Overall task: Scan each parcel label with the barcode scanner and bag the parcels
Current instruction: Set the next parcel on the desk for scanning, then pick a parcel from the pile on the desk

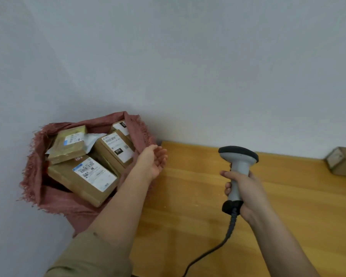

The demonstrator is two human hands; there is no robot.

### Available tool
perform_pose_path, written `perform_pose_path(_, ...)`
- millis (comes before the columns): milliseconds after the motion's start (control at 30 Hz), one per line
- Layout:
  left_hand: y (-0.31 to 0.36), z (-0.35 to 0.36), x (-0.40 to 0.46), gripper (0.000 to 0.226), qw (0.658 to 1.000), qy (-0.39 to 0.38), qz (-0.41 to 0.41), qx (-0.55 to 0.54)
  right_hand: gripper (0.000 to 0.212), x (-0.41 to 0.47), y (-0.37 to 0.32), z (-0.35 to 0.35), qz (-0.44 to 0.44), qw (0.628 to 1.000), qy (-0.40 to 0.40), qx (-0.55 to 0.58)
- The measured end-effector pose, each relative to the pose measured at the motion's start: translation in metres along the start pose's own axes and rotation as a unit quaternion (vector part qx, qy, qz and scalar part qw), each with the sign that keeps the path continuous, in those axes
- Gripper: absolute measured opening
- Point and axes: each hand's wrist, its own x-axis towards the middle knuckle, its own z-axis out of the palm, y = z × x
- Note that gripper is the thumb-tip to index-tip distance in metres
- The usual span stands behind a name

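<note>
L arm reached fwd and up from lower left, olive sleeve (92, 254) pushed back to about the elbow, forearm bare. Left hand (155, 159) was at the end of it, palm turned up and to the right, fingers (161, 156) relaxed and slightly curved, holding nothing, no contact w/ anything visible. R arm came in from lower right, forearm bare, wrist angled up and left. Right hand (243, 189) was wrapped round a handle, back of hand toward the camera, fingertips (227, 189) showing on the left side of the grip, index higher up near the front. Both hands well apart, R lower in frame than L.
</note>
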Motion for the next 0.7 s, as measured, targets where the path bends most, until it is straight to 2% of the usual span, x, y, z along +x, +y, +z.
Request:
perform_pose_path(267,-0.119,0.138,-0.037,0.022,0.997,-0.009,-0.051,0.050,0.017,0.014,-0.055,-0.177,0.007,1.000,0.029,0.005)
perform_pose_path(400,-0.190,0.210,-0.062,0.021,0.987,-0.051,-0.112,0.102,0.017,0.010,-0.094,-0.270,0.002,0.996,0.086,0.012)
perform_pose_path(500,-0.222,0.259,-0.075,0.022,0.980,-0.083,-0.121,0.133,0.017,0.010,-0.121,-0.323,-0.020,0.993,0.111,0.031)
perform_pose_path(700,-0.279,0.322,-0.085,0.023,0.968,-0.117,-0.145,0.169,0.018,-0.003,-0.124,-0.407,-0.036,0.974,0.213,0.074)
